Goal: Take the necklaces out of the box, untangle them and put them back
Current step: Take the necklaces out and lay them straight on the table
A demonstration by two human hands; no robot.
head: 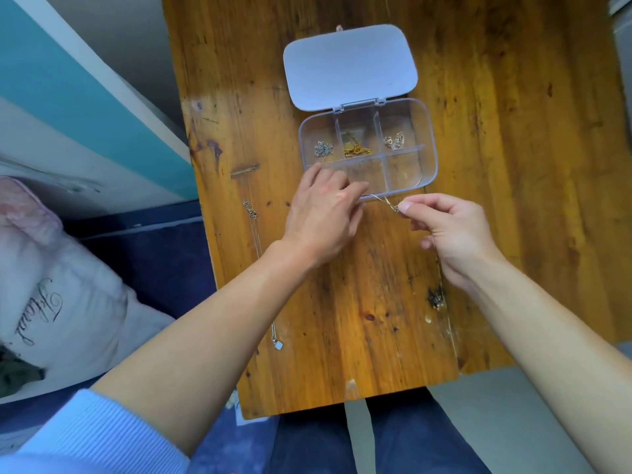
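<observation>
Along the bench's [359,319] left edge a silver necklace [257,239] lies stretched out, its pendant nearest. Mid-bench, the left hand [321,217] and right hand [455,230] each pinch a thin gold chain [381,199] in curled fingers, just before the clear box [432,148]. Its far row holds three tangled necklaces [356,149]. The lid [350,65] lies open behind.

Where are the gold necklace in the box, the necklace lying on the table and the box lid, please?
gold necklace [355,150], head view, on its bunched chain in the middle back compartment.
necklace on the table [278,345], head view, on its pendant.
box lid [350,65], head view, centre of the open lid.
</observation>
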